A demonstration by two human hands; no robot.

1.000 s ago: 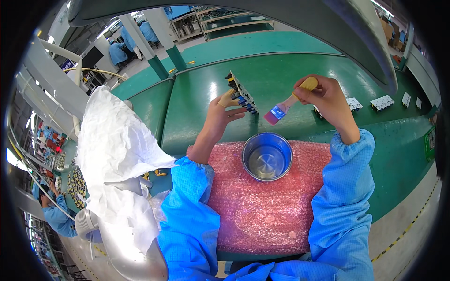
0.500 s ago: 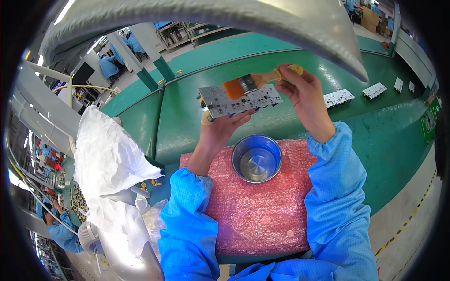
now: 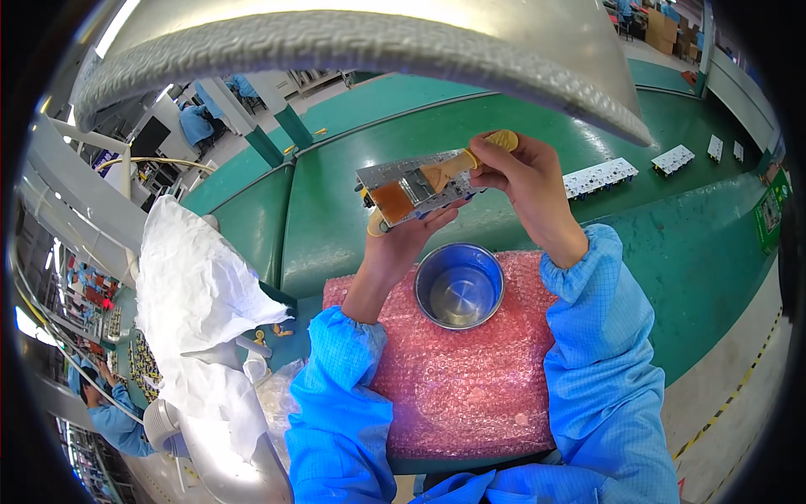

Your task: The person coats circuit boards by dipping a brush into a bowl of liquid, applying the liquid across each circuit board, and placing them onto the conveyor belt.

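Note:
My left hand (image 3: 401, 245) is closed on a grey circuit board (image 3: 376, 177) from below, with yellow finger covers on its fingers. The board is raised and tilted above the bench. In my right hand (image 3: 527, 178), also with yellow finger covers, is a flat paintbrush (image 3: 445, 170) with a wooden handle, a metal band and orange bristles. Its bristles lie over the left part of the board's face; whether they touch is hard to tell. Below the hands, a round metal bowl (image 3: 459, 286) with some clear liquid stands on pink bubble wrap (image 3: 470, 386).
Several circuit boards (image 3: 600, 178) lie in a row on the green bench (image 3: 688, 218) at right. A padded grey hood (image 3: 369, 63) hangs over the far side. White cloth (image 3: 189, 286) drapes over a duct at left. Co-workers in blue sit farther off.
The brush has moved left and down across the board, toward its left end. My right hand has shifted left with it. The board has stayed nearly in place, and the hood appears lower.

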